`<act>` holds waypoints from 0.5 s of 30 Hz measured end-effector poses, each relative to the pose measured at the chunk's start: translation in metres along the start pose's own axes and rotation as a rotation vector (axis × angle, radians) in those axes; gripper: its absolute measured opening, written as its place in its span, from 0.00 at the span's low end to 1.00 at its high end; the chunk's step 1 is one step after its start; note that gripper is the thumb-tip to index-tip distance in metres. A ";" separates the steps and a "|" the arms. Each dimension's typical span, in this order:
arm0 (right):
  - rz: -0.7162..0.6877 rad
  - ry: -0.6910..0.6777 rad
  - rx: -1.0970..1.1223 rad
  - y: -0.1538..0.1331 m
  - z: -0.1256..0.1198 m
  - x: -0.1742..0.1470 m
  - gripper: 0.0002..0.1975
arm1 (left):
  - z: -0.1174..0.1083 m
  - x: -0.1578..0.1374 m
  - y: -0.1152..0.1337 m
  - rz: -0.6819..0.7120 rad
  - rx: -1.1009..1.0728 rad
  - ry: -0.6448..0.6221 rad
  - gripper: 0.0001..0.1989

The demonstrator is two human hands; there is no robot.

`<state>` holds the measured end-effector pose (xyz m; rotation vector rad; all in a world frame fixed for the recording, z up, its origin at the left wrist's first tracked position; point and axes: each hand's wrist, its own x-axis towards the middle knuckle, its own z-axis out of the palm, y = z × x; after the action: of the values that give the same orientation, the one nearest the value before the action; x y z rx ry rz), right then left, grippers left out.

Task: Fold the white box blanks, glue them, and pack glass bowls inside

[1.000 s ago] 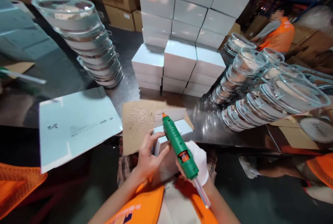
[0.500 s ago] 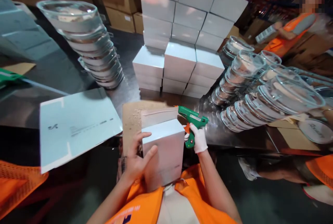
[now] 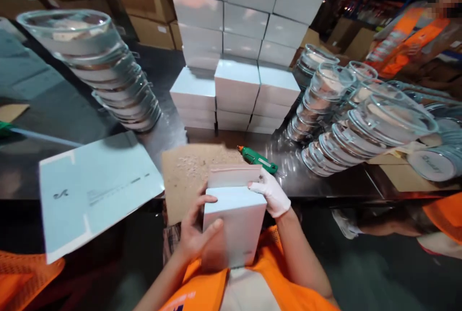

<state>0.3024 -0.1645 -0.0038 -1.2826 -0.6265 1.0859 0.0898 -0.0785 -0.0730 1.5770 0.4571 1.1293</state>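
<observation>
A white box [image 3: 234, 229] stands upright against my body, its end flap [image 3: 234, 176] raised on the far side. My bare left hand [image 3: 197, 226] is wrapped round the box's left side, with the thumb on the near face. My right hand [image 3: 272, 194], in a white glove, has its thumb on the inner side of the flap and its other fingers hidden behind it. The green glue gun [image 3: 258, 160] lies on the table just beyond my right hand, touched by neither hand. Beneath the flap is a piece of brown cardboard [image 3: 180, 176] with dried bits on it.
White boxes [image 3: 238, 84] are piled at the table's back. Stacks of round glass containers stand left [image 3: 122, 84] and right [image 3: 342, 142]. A flat white carton [image 3: 101, 190] overhangs the table's front edge at left. A person in an orange vest [image 3: 404, 41] stands at the far right.
My right hand has let go of the glue gun, which now lies on the table, and has taken hold of the flap. My left hand still holds the box.
</observation>
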 end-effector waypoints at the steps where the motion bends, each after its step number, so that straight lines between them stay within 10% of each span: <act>1: -0.059 -0.017 0.002 0.004 -0.004 -0.001 0.31 | 0.001 0.000 -0.001 -0.017 -0.044 0.032 0.19; 5: -0.371 -0.289 -0.224 0.008 -0.021 -0.016 0.46 | -0.004 0.005 -0.008 0.042 -0.214 0.074 0.32; 11: -0.631 -0.348 -0.516 0.005 -0.006 -0.021 0.11 | -0.018 0.009 -0.006 0.071 -0.067 -0.045 0.07; 15: -0.606 -0.211 -0.434 0.021 0.000 -0.018 0.13 | -0.025 0.016 0.005 0.072 -0.031 -0.012 0.07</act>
<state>0.2893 -0.1823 -0.0201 -1.2204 -1.3659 0.5947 0.0752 -0.0546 -0.0628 1.5828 0.3756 1.1753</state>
